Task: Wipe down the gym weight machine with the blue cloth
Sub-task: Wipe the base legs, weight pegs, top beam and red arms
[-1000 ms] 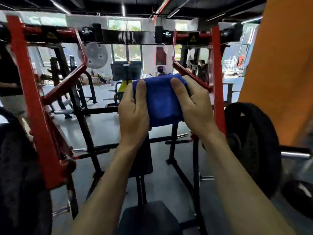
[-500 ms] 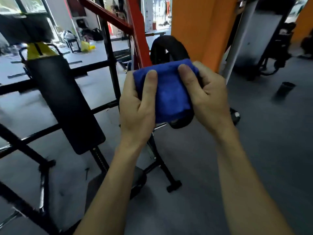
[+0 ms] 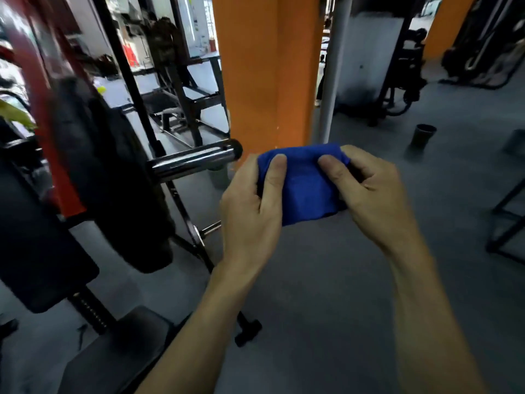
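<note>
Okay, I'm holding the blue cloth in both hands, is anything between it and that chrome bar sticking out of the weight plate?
Nothing visible is in the way. The blue cloth, held by the left hand and right hand, sits just right of the chrome bar, whose end faces it with open air between.

two hands, a left hand (image 3: 250, 207) and a right hand (image 3: 375, 194); one blue cloth (image 3: 305, 184); one black weight plate (image 3: 113, 172) on one chrome sleeve (image 3: 196, 162); one orange pillar (image 3: 267, 72) near, a second orange pillar (image 3: 449, 24) far; one dark cup (image 3: 422, 136) on the floor (image 3: 326, 280).
</note>
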